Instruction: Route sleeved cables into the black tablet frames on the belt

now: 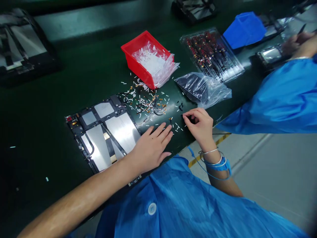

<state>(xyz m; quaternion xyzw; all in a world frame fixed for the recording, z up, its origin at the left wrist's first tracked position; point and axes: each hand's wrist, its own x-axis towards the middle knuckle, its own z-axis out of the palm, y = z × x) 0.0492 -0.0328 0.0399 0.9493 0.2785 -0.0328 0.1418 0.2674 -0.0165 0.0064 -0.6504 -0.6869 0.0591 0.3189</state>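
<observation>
My left hand (155, 145) lies with its fingers stretched out on the green bench, at the right edge of an opened tablet (123, 127). The left forearm crosses the tablet's lower part and hides some of it. My right hand (199, 124) is in a pinch just above the bench, thumb and index fingertips together; what they hold, if anything, is too small to make out. Several tiny black pieces (181, 106) lie beside those fingertips. Between and beyond my hands, small white strips (177, 127) and thin black cables with gold ends (158, 110) are scattered.
A red bin (136, 67) holds a plastic bag of white strips. Right of it are a clear tray of cable parts (210, 54), a plastic bag with dark contents (195, 87) and a blue bin (244, 29). A co-worker's sleeve (277, 96) reaches in at right. Another device (24, 43) lies far left.
</observation>
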